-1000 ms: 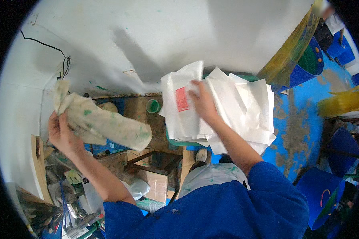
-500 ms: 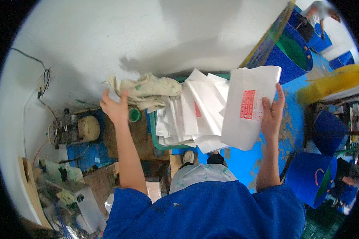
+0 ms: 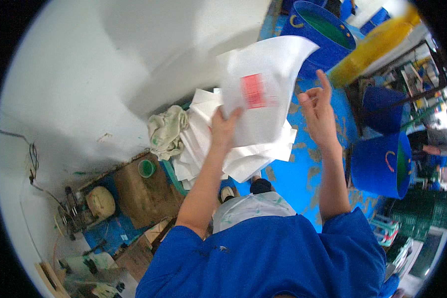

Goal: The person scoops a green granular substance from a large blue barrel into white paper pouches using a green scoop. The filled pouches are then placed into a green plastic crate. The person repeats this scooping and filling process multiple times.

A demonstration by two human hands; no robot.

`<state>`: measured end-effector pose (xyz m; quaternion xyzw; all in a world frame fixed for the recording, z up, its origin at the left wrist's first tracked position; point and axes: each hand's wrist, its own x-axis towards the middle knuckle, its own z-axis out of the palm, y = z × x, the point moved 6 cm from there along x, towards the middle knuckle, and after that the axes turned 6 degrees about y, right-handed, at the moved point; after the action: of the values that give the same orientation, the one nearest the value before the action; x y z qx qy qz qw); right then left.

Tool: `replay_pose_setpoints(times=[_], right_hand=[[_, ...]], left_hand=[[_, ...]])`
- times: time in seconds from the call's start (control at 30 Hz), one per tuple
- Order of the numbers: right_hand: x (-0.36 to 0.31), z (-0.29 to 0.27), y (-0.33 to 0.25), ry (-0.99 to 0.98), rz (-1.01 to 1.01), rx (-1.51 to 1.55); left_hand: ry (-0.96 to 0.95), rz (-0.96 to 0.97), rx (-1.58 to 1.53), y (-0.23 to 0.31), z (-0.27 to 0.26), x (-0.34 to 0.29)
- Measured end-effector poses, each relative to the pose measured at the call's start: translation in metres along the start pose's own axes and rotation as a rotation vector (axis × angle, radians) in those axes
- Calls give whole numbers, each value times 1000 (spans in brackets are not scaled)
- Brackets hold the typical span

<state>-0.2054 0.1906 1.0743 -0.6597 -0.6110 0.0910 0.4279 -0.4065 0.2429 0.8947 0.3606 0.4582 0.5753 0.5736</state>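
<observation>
From my end of the feed, the head view puts the white sheet (image 3: 258,124) up in the air, above a pile of similar white sheets (image 3: 192,155). My left hand (image 3: 224,130) has it: the grip is closed at the sheet's lower left edge, with the thumb lying across its near face. I see a red printed block on that face, somewhat blurred, and the upper right corner curls out in front of a blue barrel (image 3: 328,55) with green inside.

My right hand (image 3: 320,115) is just beside the sheet, on its right and apart from it. That grip is wide and holds nothing; the index finger points up and the thumb stands away from it.

The pile lies loosely fanned in a green bin (image 3: 170,175), mostly hidden by the sheets. At its left end I have a crumpled cream cloth (image 3: 168,133) with green stains. Near that, a small cup (image 3: 146,169) of green stuff sits on a brown board (image 3: 139,194). Off to my right, 2 more blue barrels (image 3: 375,161) stand near each other, beyond a worn blue floor (image 3: 303,184).
</observation>
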Motion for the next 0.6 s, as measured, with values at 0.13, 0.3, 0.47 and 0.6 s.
replay_pose_setpoints(times=[0.13,0.3,0.47,0.6], right_hand=[[-41,9,85,-321,271,-79],[-161,1,268,-680,559,-411],[-390,-113,404,-467,1210,-440],[-558,-185,428,-251,1532,-401]], left_hand=[[234,-32,484,-66,-124,15],[380,101,1085,-101,-189,21],[617,297,1254,-45,-110,16],[520,343,1115,-40,8,23]])
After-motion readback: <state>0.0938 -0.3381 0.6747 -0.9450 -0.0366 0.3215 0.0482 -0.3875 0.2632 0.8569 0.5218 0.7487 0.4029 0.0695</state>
